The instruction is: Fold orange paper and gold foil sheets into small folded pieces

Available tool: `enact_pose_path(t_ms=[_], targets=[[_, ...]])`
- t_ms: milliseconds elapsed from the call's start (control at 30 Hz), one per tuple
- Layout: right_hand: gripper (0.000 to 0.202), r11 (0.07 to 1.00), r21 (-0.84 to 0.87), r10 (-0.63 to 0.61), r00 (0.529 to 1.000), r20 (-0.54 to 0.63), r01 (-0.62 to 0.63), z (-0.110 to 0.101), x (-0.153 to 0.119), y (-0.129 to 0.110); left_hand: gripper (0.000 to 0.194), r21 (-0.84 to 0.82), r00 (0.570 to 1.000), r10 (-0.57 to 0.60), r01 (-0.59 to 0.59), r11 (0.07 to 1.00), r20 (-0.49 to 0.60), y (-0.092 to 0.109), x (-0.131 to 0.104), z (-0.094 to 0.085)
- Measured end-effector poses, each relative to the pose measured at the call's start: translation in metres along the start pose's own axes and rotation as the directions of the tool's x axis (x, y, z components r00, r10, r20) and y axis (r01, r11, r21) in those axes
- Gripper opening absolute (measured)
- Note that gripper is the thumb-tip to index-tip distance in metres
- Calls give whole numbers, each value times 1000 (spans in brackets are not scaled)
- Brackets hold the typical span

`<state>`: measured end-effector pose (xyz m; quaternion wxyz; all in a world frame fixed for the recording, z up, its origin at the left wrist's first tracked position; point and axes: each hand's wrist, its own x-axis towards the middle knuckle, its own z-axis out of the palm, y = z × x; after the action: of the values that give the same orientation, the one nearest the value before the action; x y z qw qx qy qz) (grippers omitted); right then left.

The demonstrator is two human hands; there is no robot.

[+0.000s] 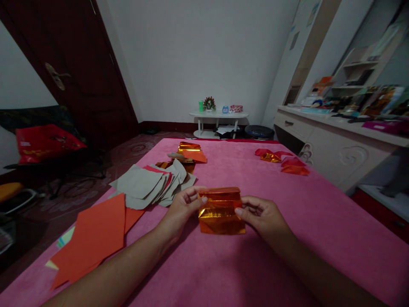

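A creased sheet of shiny gold foil paper (222, 215) is held up between my hands over the pink cloth. My left hand (187, 207) pinches its left edge, thumb on the front face. At the right edge, my right hand (260, 213) grips it between thumb and fingers. Horizontal fold lines run across the sheet, and its top edge looks folded over. Left of my left hand lies a fanned stack of grey paper pieces (140, 185) with some red ones among them. Orange paper sheets (99, 230) lie nearer, beside my left forearm.
More gold foil (189, 147) lies behind the grey stack. Folded red and gold paper pieces (270, 157) rest at the far right of the pink-covered table (319, 221). A white dresser (335, 132) stands to the right, a red bag (47, 143) on a chair at left.
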<state>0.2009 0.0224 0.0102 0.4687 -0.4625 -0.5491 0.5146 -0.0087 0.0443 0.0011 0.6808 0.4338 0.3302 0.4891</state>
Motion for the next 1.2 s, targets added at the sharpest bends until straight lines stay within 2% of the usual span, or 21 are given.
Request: enact_pose_path(t_ms=[267, 400, 600, 767, 867, 1000, 1100, 1200], targets=[[25, 1000, 29, -10, 996, 89, 8, 0, 0, 3, 21, 29, 1000, -5, 5, 1000, 6, 0, 0, 1], [28, 1000, 9, 0, 994, 108, -1, 1, -1, 6, 22, 75, 1000, -13, 15, 997, -26, 2, -1, 2], [34, 996, 90, 15, 988, 150, -29, 0, -1, 10, 23, 139, 999, 7, -2, 990, -39, 3, -1, 3], [33, 997, 67, 25, 991, 130, -34, 1, -1, 6, 25, 151, 996, 16, -2, 989, -90, 2, -1, 5], [29, 998, 55, 12, 997, 77, -16, 1, -2, 2, 33, 106, 995, 42, -32, 994, -89, 2, 0, 4], [24, 1000, -5, -25, 994, -103, 24, -4, 0, -2, 42, 133, 983, 79, -57, 989, -168, 2, 3, 0], [19, 988, -132, -107, 973, -203, 81, -10, 2, -3, 30, 213, 971, 129, -85, 973, -204, 4, 2, -1], [13, 921, -349, -265, 935, -235, 173, -12, 1, -6, 17, 340, 969, 190, -127, 932, -159, 5, -3, 5]])
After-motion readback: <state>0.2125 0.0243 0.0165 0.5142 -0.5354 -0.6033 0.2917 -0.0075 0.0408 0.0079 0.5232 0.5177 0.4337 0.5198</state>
